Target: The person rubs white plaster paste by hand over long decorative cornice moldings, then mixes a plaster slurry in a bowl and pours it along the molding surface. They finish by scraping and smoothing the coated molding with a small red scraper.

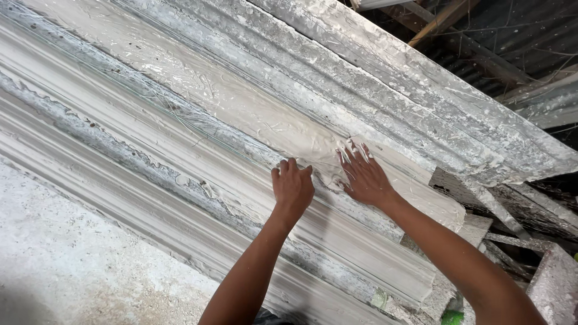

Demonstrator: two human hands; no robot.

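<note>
Head view, looking down along a long grey-white cornice mould (180,150) that runs diagonally from upper left to lower right. Its central trough carries a layer of wet plaster (259,114), glossy and streaked, with thin fibre strands (150,96) lying along it, apparently as reinforcement bedded into the mix

Left hand (292,188): fingers curled under, knuckles up, pressed against the ridge at the near edge of the trough. Whether anything is pinched beneath the fingers cannot be told. It seems placed to brace or hold down the edge

Right hand (363,176): flat and open, fingers spread and coated white, palm down on the wet plaster, gripping nothing. A spread palm suits smoothing paste into the profile

Both hands sit close together, just apart, toward the lower end of the mould

Further crusted mould lengths (421,78) lie alongside above; broken plaster slabs (542,283) at lower right; a rough plaster-dusted floor (72,265) at lower left
</note>
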